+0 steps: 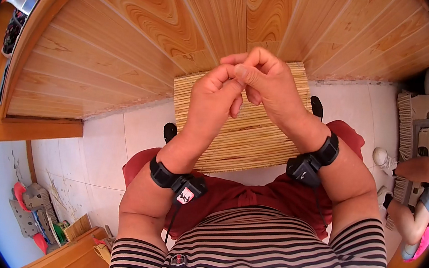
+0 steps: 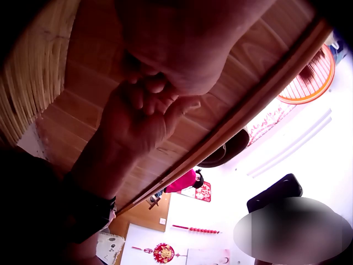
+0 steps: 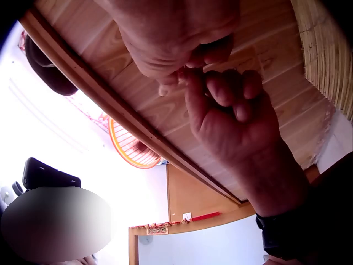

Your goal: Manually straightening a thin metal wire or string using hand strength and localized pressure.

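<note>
My left hand (image 1: 214, 96) and right hand (image 1: 273, 85) are raised together above a small slatted bamboo-topped table (image 1: 240, 142). Their fingertips meet, thumbs against curled index fingers. I cannot tell whether something small sits between the fingertips. In the left wrist view my left hand (image 2: 171, 49) is close at the top, partly covering the fingers of my right hand (image 2: 135, 121). The right wrist view has my right hand (image 3: 176, 38) above, with the curled fingers of my left hand (image 3: 234, 116) just below.
Wood-grain panelling (image 1: 212, 17) rises right behind the bamboo-topped table. My knees in red trousers (image 1: 346, 136) flank its near side. To the right is a seated person's leg (image 1: 419, 170) beside a fringed grey seat cover (image 1: 405, 129). Assorted items (image 1: 41, 215) stand at the lower left.
</note>
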### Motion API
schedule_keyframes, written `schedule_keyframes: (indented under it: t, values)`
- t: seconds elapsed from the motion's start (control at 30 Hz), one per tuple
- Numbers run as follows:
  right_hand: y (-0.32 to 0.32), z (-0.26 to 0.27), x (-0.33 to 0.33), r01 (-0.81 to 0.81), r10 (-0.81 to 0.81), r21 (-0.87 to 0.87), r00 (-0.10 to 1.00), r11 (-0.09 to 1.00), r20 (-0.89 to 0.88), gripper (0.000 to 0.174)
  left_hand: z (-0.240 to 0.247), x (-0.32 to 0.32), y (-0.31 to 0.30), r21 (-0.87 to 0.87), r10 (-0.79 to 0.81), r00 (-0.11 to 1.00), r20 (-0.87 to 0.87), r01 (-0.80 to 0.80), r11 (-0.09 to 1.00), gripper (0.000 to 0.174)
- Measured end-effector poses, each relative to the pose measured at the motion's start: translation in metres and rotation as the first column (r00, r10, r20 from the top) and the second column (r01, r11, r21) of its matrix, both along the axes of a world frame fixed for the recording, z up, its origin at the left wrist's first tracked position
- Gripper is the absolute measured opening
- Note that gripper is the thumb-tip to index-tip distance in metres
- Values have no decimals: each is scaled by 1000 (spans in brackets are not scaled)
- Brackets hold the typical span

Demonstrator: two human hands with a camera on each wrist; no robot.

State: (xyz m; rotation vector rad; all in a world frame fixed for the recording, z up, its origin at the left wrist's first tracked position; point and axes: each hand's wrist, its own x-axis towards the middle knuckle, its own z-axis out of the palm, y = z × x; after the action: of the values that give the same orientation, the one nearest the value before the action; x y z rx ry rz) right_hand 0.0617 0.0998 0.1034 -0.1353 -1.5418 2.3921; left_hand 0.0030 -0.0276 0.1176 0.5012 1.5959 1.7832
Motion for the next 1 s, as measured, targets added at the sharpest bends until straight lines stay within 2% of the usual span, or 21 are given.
schedule_keyframes:
  t: [0.13, 0.2, 0.23, 0.3, 0.43, 0.63, 0.73, 0.8, 1.0]
  values:
    - [4, 10, 0, 36, -39, -45, 996, 998, -80, 29, -3, -10, -3, 104, -38, 991, 129, 24, 994, 18]
    - [12, 7, 1, -118, 121, 79, 992, 990, -24, 36, -3, -13, -5, 241, -122, 957, 264, 57, 969, 19]
    - [11, 6, 1, -118, 121, 79, 992, 990, -24, 36, -2, -14, -5, 241, -122, 957, 264, 57, 969, 19]
    - [10, 4, 1, -224, 224, 42, 975, 974, 11, 34, -2, -14, -6, 272, -168, 940, 297, 85, 958, 18]
    - [10, 5, 1, -226, 226, 88, 974, 970, 12, 31, -3, -14, -8, 315, -212, 923, 320, 107, 943, 17]
    - [11, 3, -1, -222, 221, 26, 975, 975, 29, 29, -2, -15, -7, 314, -206, 924, 322, 101, 944, 25]
    - [11, -1, -2, -192, 192, 2, 981, 981, 37, 27, -2, -14, -6, 315, -207, 918, 337, 97, 944, 21]
    - [9, -1, -3, -163, 166, -79, 986, 983, 33, 25, -4, -15, -5, 311, -205, 924, 324, 101, 945, 18]
    - [11, -2, -3, -127, 132, -102, 990, 987, 45, 23, -5, -14, -3, 335, -222, 911, 347, 100, 937, 17]
